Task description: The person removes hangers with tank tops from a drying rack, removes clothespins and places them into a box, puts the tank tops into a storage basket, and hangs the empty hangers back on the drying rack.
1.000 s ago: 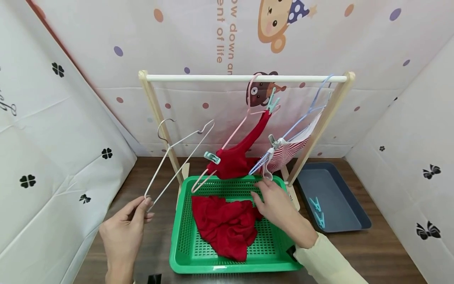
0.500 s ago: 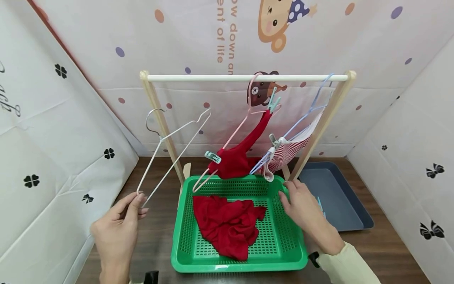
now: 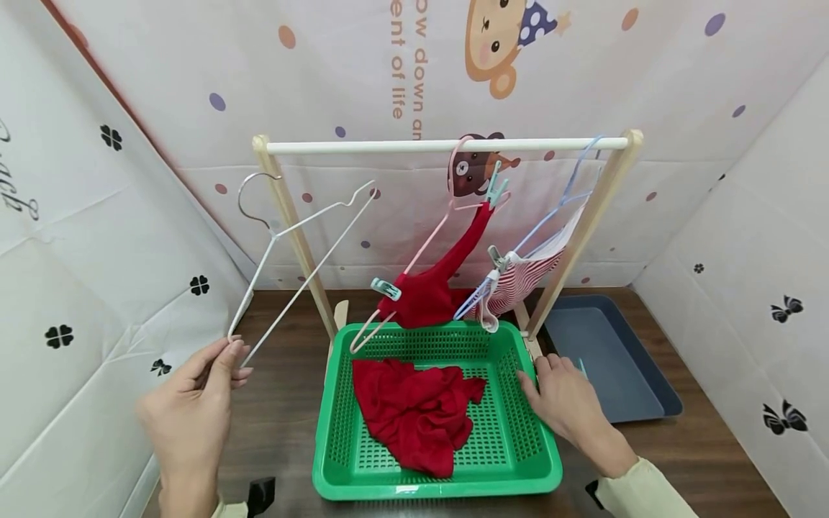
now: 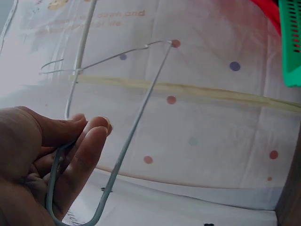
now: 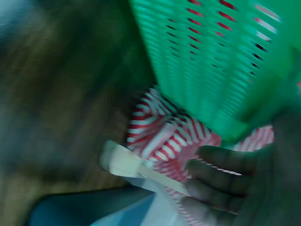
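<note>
My left hand (image 3: 194,406) pinches the lower corner of a bare white wire clothes hanger (image 3: 275,235) between thumb and fingers. The hanger's metal hook points up, left of the rack's left post. In the left wrist view, its lower corner loops beneath the fingers (image 4: 89,146). My right hand (image 3: 570,399) lies at the right side of a green basket (image 3: 437,492), with loosely bent fingers and nothing in them. A crumpled red cloth (image 3: 417,417) lies inside this basket. The right wrist view is blurred; red-and-white striped cloth shows beyond the dark fingers.
Behind the basket stands a wooden rack with a white rail (image 3: 363,147). From it hang a red garment (image 3: 424,298) pegged to a pink hanger and a striped garment (image 3: 518,284) on a blue hanger. A dark tray (image 3: 631,367) at right holds light-blue pegs (image 3: 582,367), partly hidden.
The left hand has drawn the white hanger leftward, its hook rising. The right hand has moved from below the striped garment to the basket's right side, nearer the viewer.
</note>
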Tool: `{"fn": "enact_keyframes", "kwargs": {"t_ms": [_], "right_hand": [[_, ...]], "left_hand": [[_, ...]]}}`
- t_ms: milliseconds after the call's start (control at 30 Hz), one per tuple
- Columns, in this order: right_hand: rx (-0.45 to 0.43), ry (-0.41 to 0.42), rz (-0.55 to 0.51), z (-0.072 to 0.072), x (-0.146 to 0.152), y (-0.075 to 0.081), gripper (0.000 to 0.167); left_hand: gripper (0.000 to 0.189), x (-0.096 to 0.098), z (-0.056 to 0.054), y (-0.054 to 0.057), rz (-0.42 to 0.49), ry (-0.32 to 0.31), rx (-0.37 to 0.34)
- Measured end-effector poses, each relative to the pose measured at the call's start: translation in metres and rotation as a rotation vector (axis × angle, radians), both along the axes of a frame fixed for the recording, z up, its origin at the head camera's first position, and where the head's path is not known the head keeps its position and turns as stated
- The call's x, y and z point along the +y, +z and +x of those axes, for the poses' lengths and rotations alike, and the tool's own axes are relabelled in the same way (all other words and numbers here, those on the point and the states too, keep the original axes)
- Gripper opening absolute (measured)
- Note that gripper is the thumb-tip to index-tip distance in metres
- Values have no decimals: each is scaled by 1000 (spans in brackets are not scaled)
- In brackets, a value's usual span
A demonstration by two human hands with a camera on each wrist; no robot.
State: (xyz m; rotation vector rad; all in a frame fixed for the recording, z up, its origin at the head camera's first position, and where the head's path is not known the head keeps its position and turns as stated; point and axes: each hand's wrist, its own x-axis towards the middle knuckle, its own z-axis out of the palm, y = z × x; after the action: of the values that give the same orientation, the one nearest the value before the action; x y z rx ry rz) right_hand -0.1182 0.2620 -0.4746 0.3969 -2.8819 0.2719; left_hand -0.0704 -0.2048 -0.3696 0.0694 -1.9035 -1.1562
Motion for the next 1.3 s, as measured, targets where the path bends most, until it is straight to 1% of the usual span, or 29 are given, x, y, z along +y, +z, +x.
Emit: {"fn": "enact_keyframes", "kwargs": {"t_ms": [100,167,367,500,633,733,800,867,1000,1067,1167,1233,1300], "right_hand": [[87,28,-17,-1,1,-8,27],[120,36,-28,-1,1,-11,26],[138,47,-45,-2,1,-13,25],[139,45,-57,-1,1,-14,23],[123,33,-70,-1,1,-15,23],[85,16,-94,-2,1,-16,22],[56,3,-109,-2,1,-16,22],[34,-8,-121,-2,1,-17,21],[-1,-31,-139,-1,0,-18,20],[-15,-41,-149,-1,0,-19,19],[-30,-55,-165,-1,0,-19,19],[-37,-62,-176,-1,-1,-18,19],[-43,-66,-185,-1,-1,-18,18]], "left_hand": [[9,0,-1,6,-44,33,-31],[9,1,-2,11,-69,50,-50],[8,0,-3,24,-89,55,-75],[9,-3,-7,33,-117,57,-110],[10,-6,-10,41,-98,33,-128],[10,-7,-11,46,-59,14,-135],[10,-8,-10,49,-54,10,-144],[9,-8,-11,54,-84,14,-144],[7,-11,-12,65,-203,40,-127],[7,-12,-12,72,-242,53,-122],[7,-12,-11,80,-258,64,-141],[8,-11,-10,84,-262,64,-172],[9,-10,-10,87,-266,59,-220]]}}
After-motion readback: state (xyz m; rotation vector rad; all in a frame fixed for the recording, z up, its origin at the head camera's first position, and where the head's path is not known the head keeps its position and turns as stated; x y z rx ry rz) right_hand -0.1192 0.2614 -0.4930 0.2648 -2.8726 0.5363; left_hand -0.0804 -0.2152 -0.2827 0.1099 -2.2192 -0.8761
